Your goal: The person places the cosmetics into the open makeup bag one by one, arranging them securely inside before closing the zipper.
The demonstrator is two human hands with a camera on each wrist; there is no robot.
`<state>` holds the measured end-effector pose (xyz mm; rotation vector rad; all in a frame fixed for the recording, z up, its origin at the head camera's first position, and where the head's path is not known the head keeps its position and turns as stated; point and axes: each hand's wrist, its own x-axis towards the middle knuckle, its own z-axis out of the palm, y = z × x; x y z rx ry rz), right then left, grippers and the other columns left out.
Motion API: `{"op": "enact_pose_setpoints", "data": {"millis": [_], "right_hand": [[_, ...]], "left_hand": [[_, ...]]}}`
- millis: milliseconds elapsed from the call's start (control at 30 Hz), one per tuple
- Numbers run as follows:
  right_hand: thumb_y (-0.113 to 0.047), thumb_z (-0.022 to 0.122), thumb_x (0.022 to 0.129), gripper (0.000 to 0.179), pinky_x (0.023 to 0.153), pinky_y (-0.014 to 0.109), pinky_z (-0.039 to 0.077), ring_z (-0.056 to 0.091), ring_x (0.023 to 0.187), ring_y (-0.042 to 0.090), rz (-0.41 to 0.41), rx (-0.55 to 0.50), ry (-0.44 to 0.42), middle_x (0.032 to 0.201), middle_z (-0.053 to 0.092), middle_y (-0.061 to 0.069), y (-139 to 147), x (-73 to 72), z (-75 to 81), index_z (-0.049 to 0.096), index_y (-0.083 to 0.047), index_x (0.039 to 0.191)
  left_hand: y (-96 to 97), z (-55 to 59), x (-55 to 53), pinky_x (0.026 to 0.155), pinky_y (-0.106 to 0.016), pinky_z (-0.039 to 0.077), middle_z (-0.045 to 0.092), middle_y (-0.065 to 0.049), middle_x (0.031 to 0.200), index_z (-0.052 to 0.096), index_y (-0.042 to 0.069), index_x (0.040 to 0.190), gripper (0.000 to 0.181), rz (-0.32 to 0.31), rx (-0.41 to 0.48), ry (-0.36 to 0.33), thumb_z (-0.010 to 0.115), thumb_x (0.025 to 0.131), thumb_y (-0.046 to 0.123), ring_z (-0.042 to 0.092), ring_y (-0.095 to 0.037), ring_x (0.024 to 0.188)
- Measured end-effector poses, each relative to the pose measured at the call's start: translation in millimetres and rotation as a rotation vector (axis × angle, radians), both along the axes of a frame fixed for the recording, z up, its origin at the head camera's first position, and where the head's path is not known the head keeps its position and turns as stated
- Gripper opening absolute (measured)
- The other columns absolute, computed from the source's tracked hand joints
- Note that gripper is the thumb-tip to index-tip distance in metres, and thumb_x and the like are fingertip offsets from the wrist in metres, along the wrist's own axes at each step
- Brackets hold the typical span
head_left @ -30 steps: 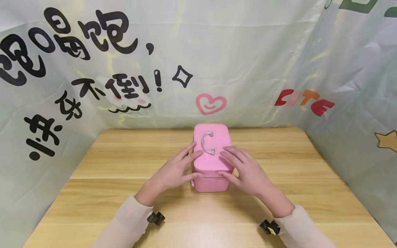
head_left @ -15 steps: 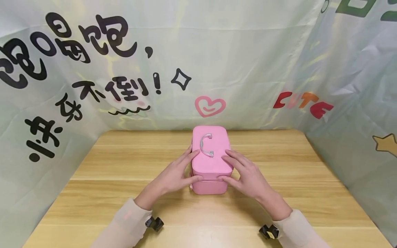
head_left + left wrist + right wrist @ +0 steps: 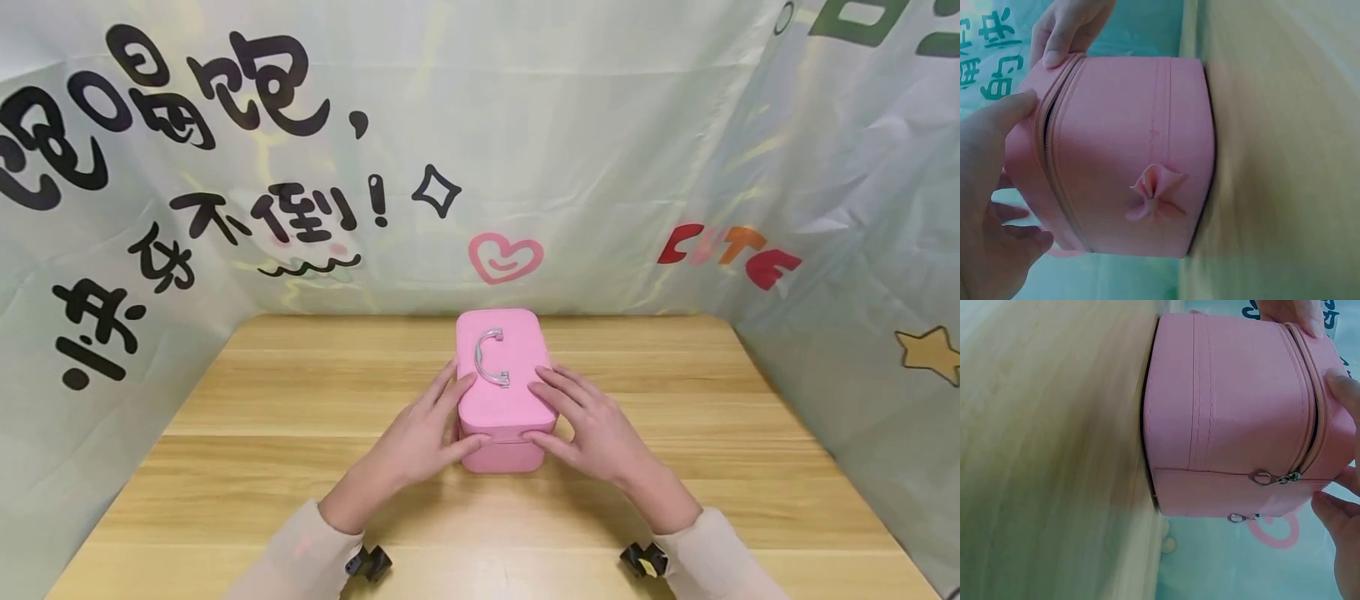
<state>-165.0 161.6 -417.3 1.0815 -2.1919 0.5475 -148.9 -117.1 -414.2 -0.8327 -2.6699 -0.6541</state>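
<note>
A pink cosmetic case (image 3: 506,408) with a curved silver handle (image 3: 479,358) on its lid stands upright on the table. My left hand (image 3: 416,437) grips the lid's near left corner, thumb on the front face and fingers along the side. The right hand (image 3: 603,433) holds the opposite corner, its thumb in front and fingertips on the top edge. In the left wrist view a dark gap shows along the zipper (image 3: 1047,125), and a pink bow (image 3: 1152,192) decorates the side. Two metal zipper pulls appear in the right wrist view, one pull (image 3: 1263,478) nearer the front.
The wooden table (image 3: 262,433) ends just behind the case, at a cloth backdrop (image 3: 600,150) printed with lettering and a pink heart. Small round beige things (image 3: 1169,544) show past the case in the right wrist view.
The case has shifted slightly left in the head view and turned a little, with both hands staying at its lid. My left fingers have slid from the lid's top toward its side.
</note>
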Motion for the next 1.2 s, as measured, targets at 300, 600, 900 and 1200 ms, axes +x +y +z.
{"op": "enact_pose_setpoints", "data": {"millis": [300, 600, 900, 1200], "right_hand": [[-0.058, 0.045, 0.098, 0.064, 0.105, 0.047, 0.043, 0.050, 0.129, 0.030, -0.013, 0.034, -0.049, 0.138, 0.056, 0.010, 3.1, 0.9, 0.8, 0.059, -0.007, 0.132], [-0.014, 0.061, 0.097, 0.037, 0.093, 0.049, 0.051, 0.061, 0.111, 0.030, -0.161, -0.156, -0.189, 0.126, 0.063, 0.012, 11.0, -0.1, -1.1, 0.058, -0.005, 0.133], [-0.018, 0.066, 0.095, 0.039, 0.081, 0.048, 0.056, 0.066, 0.098, 0.030, -0.233, -0.127, -0.322, 0.122, 0.064, 0.011, 20.6, -1.2, -0.6, 0.058, -0.007, 0.132], [-0.017, 0.073, 0.089, 0.034, 0.087, 0.042, 0.056, 0.067, 0.100, 0.023, -0.118, -0.103, -0.518, 0.116, 0.068, 0.005, 26.2, -6.6, -1.1, 0.065, -0.009, 0.122]], "left_hand": [[4.2, 6.5, -11.0, 0.115, -0.042, 0.030, 0.045, -0.012, 0.146, 0.056, 0.007, 0.133, 0.063, -0.228, -0.074, 0.314, 0.071, 0.087, 0.047, 0.038, -0.029, 0.138], [10.3, 7.2, -19.2, 0.116, -0.043, 0.027, 0.048, -0.012, 0.144, 0.058, 0.009, 0.133, 0.062, -0.319, -0.128, 0.401, 0.075, 0.084, 0.044, 0.038, -0.033, 0.137], [11.7, 5.2, -18.2, 0.117, -0.045, 0.026, 0.047, -0.008, 0.146, 0.058, 0.013, 0.135, 0.061, -0.307, -0.164, 0.417, 0.073, 0.085, 0.046, 0.036, -0.034, 0.139], [10.4, 5.6, -20.7, 0.117, -0.040, 0.027, 0.050, -0.007, 0.144, 0.060, 0.014, 0.133, 0.061, -0.304, -0.133, 0.410, 0.075, 0.083, 0.045, 0.040, -0.033, 0.136]]}}
